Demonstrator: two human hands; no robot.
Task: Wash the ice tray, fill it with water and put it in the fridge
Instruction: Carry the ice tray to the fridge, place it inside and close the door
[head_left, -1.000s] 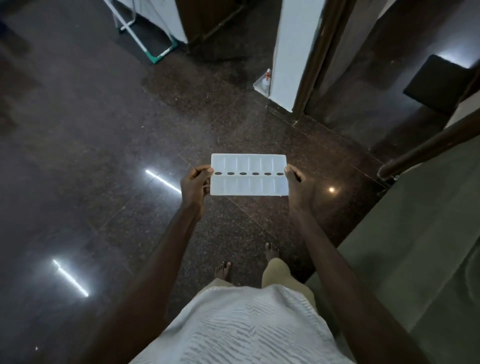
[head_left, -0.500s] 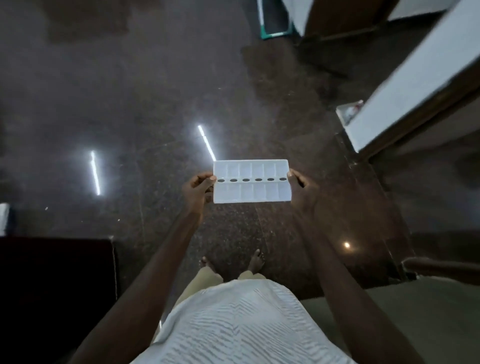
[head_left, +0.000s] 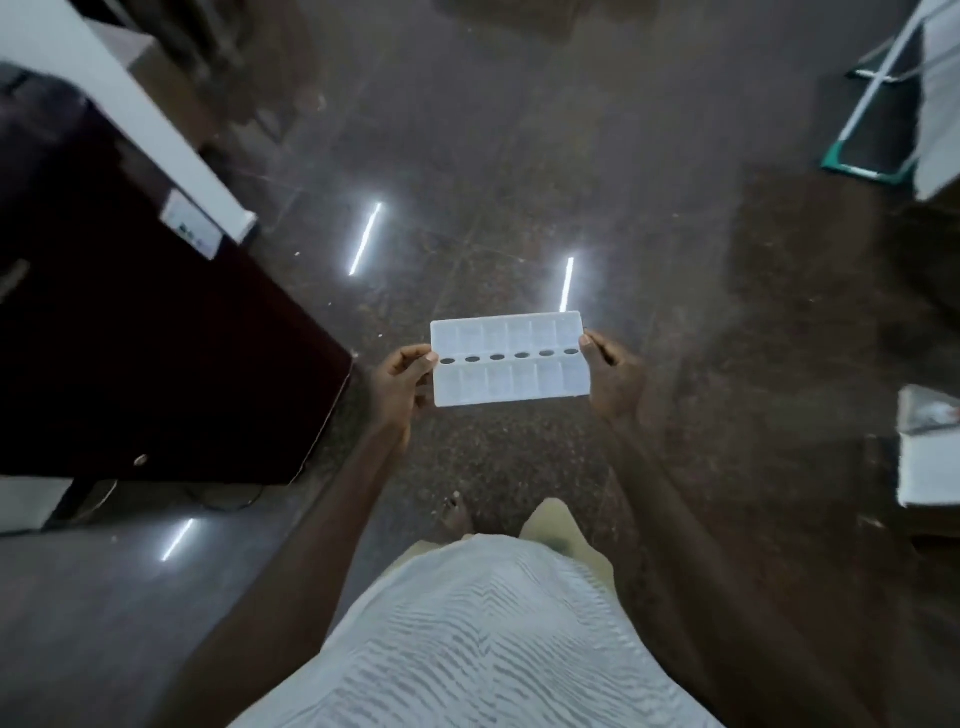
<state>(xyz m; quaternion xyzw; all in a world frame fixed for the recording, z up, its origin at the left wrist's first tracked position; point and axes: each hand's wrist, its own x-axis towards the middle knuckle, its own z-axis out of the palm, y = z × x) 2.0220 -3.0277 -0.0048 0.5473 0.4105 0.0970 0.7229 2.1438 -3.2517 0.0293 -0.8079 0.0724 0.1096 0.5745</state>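
The person stands barefoot on a dark polished floor (head_left: 519, 156) and holds the tray (head_left: 510, 359) out in front at about waist height, level and open side up. The left hand (head_left: 397, 384) grips the tray's left end, thumb on top near the middle row of holes and fingers curled under the edge; the right hand (head_left: 613, 376) does the same on the right end, thumb on the rim and fingers closed beneath. Both hands are clamped on the tray, which touches nothing else. It is a pale, translucent plastic piece with two rows of compartments and a line of oval holes between them. Whether the compartments hold water cannot be told from this view; no shine or ripple is plain, and the level, two-handed carry would suit either an empty or a full tray. A dark cabinet (head_left: 156, 364) stands just to the left, and a white stand (head_left: 878, 98) with a green foot lies well off to the right. No sink, tap or fridge is in sight. Judging by that, the task is somewhere in a carrying stage: the tray is in transit, and at least the placing in the fridge is not yet done.
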